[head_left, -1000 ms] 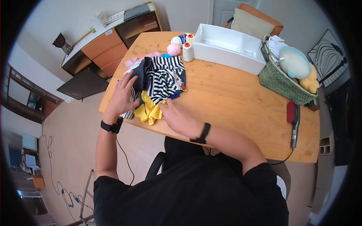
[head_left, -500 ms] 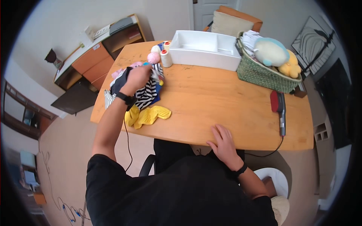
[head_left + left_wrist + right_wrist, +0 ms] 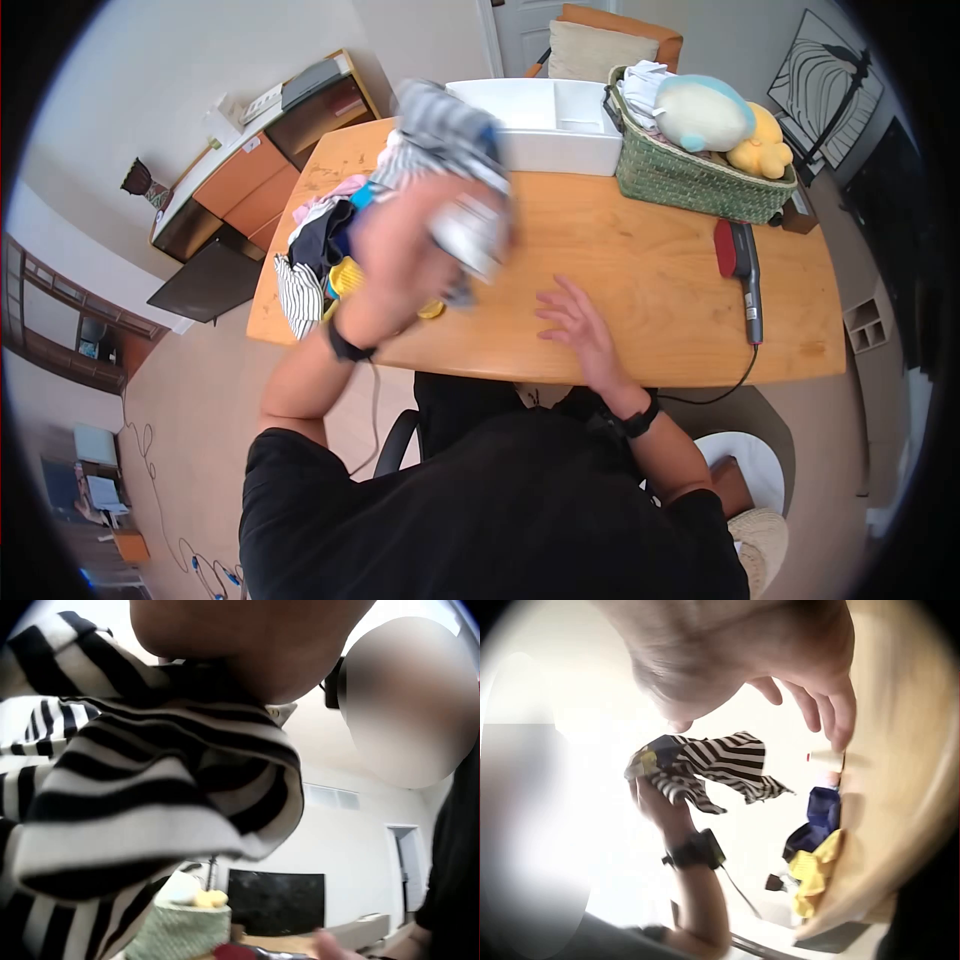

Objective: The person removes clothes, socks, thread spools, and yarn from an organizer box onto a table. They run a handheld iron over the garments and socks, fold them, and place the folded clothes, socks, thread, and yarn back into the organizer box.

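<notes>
My left hand, blurred in the head view, holds a black-and-white striped garment raised above the table. In the left wrist view the striped cloth hangs in loose folds just below the hand. My right hand is over the table's front part, fingers spread and nothing in them. Under and left of my left arm lies a clothes pile, with a dark garment, a yellow garment and another striped cloth.
At the back stands a white divided box, partly behind the raised garment. Beside it is a green woven basket with plush toys. A red-and-grey corded handheld appliance lies at the table's right.
My left hand has reached into the pile and lifted the striped garment up and to the right. My right hand has let go of the yellow cloth and moved right, its fingers now spread.
</notes>
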`<state>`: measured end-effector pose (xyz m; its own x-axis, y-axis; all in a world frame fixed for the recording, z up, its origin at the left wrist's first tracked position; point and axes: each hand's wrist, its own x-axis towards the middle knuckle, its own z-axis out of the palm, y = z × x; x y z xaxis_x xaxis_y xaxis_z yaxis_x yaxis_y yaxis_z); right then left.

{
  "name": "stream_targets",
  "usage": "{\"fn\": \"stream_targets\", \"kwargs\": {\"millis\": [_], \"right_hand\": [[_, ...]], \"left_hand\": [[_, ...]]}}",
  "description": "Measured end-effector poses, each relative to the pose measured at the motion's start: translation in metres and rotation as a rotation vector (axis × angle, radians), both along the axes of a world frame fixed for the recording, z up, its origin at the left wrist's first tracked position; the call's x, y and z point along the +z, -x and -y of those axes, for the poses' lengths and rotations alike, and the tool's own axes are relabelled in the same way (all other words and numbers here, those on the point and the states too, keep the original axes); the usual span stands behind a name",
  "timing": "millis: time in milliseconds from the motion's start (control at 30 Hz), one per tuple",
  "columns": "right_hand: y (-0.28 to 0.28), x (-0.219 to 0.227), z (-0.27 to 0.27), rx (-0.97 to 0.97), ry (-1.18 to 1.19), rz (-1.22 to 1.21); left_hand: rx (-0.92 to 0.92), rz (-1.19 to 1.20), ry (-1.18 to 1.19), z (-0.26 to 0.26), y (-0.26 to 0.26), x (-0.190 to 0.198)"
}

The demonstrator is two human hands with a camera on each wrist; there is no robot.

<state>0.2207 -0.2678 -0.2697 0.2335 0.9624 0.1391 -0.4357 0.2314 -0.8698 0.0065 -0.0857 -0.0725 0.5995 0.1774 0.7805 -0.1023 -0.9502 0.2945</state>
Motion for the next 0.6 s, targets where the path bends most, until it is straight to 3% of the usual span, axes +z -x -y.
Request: {"fn": "stream_targets", "kwargs": {"millis": [33,67,133,167,200,267,333,400,467,533,567,600], "right_hand": [[0.0,0.002,-0.008,0.101,-0.018,-0.308],[-0.012,-0.011,-0.009,0.112,-0.016,-0.304],[-0.05,-0.046,-0.01,0.483,0.058,-0.781],[-0.033,-0.01,-0.006,0.022,0.232,-0.43],[-0.04,-0.016,-0.002,0.013,0.239,-0.426],[-0.06,-0.033,0.019,-0.184,0.343,-0.213],[-0.063,-0.012,0.034,-0.287,0.344,-0.113],[-0.086,-0.033,0.052,-0.319,0.542,0.153],[-0.087,-0.028,0.057,-0.196,0.541,0.087],[-0.08,-0.009,0.054,0.072,0.464,-0.093],[-0.064,-0.005,0.049,-0.019,0.42,0.035],[-0.07,-0.006,0.052,0.103,0.442,0.109]], "left_hand": [[-0.167,-0.19,0.016,0.008,-0.016,-0.028],[-0.277,-0.246,0.061,0.032,-0.038,-0.062],[-0.371,-0.334,-0.272,0.054,-0.046,-0.093],[-0.371,-0.327,-0.269,0.056,-0.04,-0.105],[-0.343,-0.299,-0.172,0.055,-0.032,-0.115],[-0.218,-0.292,-0.055,0.043,-0.013,-0.134],[-0.038,-0.391,0.052,0.022,0.01,-0.144],[0.108,-0.516,0.152,0.005,0.015,-0.155],[0.116,-0.493,0.342,-0.001,0.001,-0.168],[0.042,-0.473,0.341,0.001,-0.023,-0.169],[-0.025,-0.454,0.337,0.005,-0.034,-0.167],[-0.027,-0.453,0.337,0.005,-0.04,-0.168]]}}
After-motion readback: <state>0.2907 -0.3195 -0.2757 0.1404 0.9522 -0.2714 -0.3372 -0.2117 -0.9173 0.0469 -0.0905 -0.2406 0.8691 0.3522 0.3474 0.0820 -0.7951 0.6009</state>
